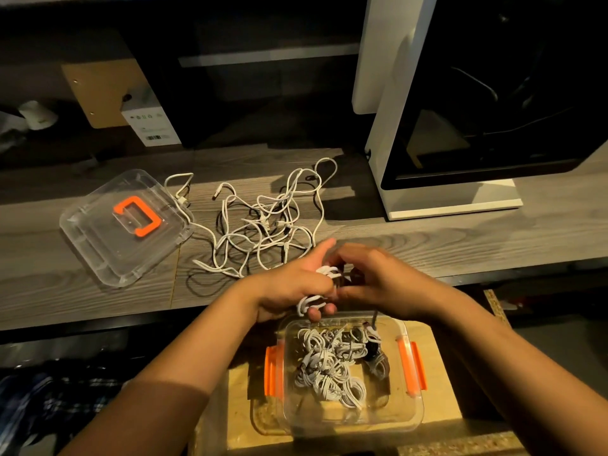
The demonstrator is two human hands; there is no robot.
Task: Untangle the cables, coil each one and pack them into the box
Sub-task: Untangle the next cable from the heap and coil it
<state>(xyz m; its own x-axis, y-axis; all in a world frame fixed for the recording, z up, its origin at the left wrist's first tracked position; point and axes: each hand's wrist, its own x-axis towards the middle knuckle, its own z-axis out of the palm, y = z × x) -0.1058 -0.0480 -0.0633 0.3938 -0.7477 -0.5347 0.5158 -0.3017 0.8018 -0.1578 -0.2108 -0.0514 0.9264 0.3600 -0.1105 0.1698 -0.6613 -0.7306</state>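
Print on the white carton [151, 126] at ten o'clock is too small to read beyond a barcode. The wood-grain table [427, 245] carries a loose tangle of thin white cables [263, 222]; at its nine o'clock lies a clear plastic lid [98, 255] with an orange handle. The left hand [292, 287] curls its fingers round a small white coil [325, 273], thumb raised straight. The right hand [378, 278], at its three o'clock, bends its fingertips in and pinches the same coil. At six o'clock below them sits the clear square box [413, 419] with orange latches, holding many coiled cables [329, 366].
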